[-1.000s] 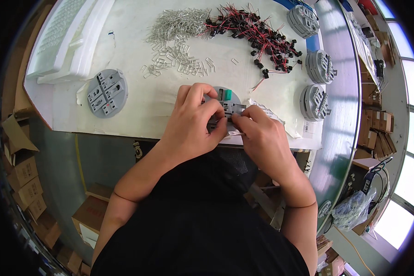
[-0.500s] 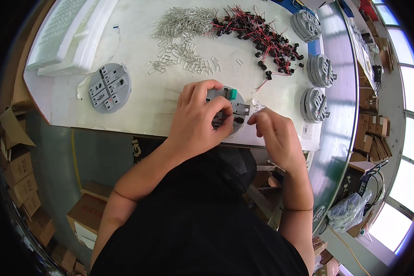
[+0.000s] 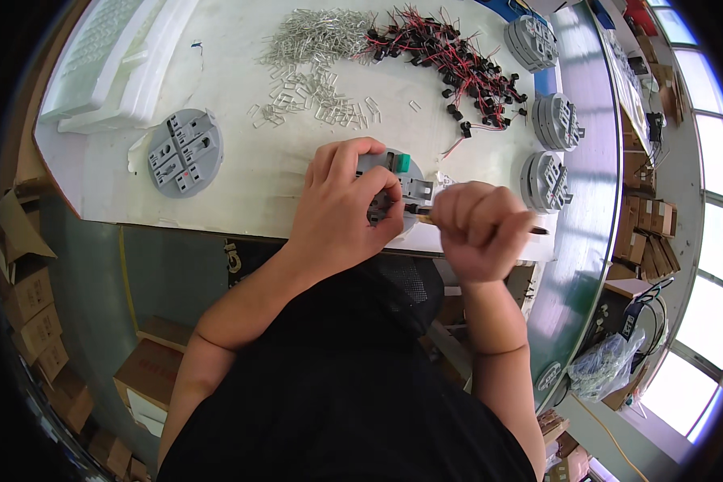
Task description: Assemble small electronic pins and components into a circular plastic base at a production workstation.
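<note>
Under my left hand (image 3: 337,205) a round grey plastic disc (image 3: 417,189) lies near the table's front edge. The fingers are curled over it and hold it. A small green block (image 3: 402,164) sits at the disc's far side. My right hand (image 3: 478,225) is closed around a thin stick-like tool (image 3: 541,231), whose dark end sticks out to the right. Its brass-coloured other end comes up to the disc's right side, next to a small black part. The fist hides most of the tool, so its kind cannot be told.
Another grey disc (image 3: 186,153) lies at the left, by white foam trays (image 3: 124,84). Towards the back are a heap of metal clips (image 3: 317,44) and black parts with red wires (image 3: 458,68). Stacked grey discs (image 3: 548,181) line the right side.
My right hand has closed into a fist, and the stick-like tool now shows in it, reaching to the disc. My left hand keeps its hold on the disc.
</note>
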{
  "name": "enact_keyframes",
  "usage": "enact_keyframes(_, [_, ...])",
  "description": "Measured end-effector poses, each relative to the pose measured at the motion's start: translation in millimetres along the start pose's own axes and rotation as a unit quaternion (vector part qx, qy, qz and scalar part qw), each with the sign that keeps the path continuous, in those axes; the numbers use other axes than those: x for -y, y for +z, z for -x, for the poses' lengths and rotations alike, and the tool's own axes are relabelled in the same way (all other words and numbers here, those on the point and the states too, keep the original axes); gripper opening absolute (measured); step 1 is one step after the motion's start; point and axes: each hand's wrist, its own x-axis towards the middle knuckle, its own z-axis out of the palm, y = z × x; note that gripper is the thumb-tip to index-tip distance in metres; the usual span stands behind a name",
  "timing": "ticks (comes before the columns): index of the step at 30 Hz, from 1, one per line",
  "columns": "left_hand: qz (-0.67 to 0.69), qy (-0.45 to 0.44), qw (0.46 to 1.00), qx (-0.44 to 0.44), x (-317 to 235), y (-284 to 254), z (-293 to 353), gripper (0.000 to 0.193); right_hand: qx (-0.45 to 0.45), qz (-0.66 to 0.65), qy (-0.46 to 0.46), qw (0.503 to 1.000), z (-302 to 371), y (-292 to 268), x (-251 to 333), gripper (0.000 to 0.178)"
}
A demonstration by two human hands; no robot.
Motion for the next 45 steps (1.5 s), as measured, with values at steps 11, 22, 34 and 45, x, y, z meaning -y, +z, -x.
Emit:
enact_keyframes(11, [-0.005,0.007,1.0,0.024,2.3,-5.3,2.2,0.041,-0.022,0.147,0.001,0.989,3.2,14.2,-21.9,0.066])
enact_keyframes(22, [-0.051,0.029,0.986,0.156,-26.3,-23.9,-23.1,0.11,-0.09,-0.066,0.109,0.988,-17.8,-16.9,53.1,0.066])
enact_keyframes(34, [0.01,0.076,0.994,0.082,6.2,-43.7,7.3,0.108,0.151,0.563,0.171,0.794,-17.6,-11.6,36.4,0.024])
enact_keyframes(45, [-0.026,0.041,0.998,0.038,17.7,-24.6,1.0,0.116,0.199,0.721,0.112,0.654,-21.7,17.1,12.5,0.029])
